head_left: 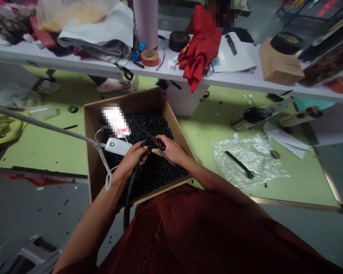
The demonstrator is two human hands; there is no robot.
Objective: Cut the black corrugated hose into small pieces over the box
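Black tubing (128, 194): held over box (94, 167), gripped by left hand (137, 153), pinched by right hand (171, 150). Step, apparently: tubing being worked between hands; steady two-handed support called for.

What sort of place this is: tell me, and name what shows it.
Likely a workshop or small factory: a cardboard box of small black parts stands at the green table, rolls of tape lie on the shelf, and the left hand holds a black tube.

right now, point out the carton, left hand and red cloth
Carton (179, 131), head view, right inner wall
Left hand (133, 155), head view, back of hand
Red cloth (202, 45), head view, middle folds
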